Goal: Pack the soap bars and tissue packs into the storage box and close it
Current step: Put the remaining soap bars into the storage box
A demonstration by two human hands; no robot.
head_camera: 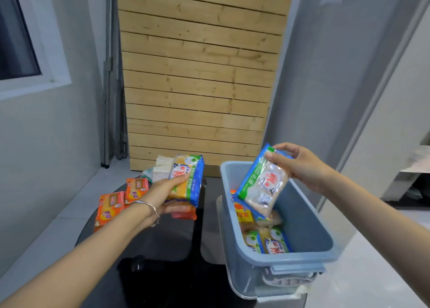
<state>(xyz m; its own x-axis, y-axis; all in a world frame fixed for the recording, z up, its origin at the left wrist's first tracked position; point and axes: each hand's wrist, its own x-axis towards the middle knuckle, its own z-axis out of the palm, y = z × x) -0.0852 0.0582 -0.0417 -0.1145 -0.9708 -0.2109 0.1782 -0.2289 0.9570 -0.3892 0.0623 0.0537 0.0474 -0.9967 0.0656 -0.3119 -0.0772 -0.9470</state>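
My right hand point(300, 165) pinches the top of a white soap bar in a blue and green wrapper point(263, 182), hanging tilted over the open blue storage box point(307, 228). Several wrapped soap bars point(267, 238) lie on the box's bottom. My left hand point(165, 191) grips a yellow soap bar in a blue and green wrapper point(188, 179) above the black table point(162, 245). Beneath that hand lies an orange-wrapped bar point(183, 211). Two orange-wrapped soap bars point(109, 207) point(136, 189) lie at the table's left. White tissue packs point(162, 168) sit behind them.
A wooden slat panel point(197, 75) leans on the wall behind the table. Folded metal legs point(114, 98) stand to its left. The box stands on the floor right of the table, with a latch point(290, 275) on its near end. White furniture point(414, 168) is at far right.
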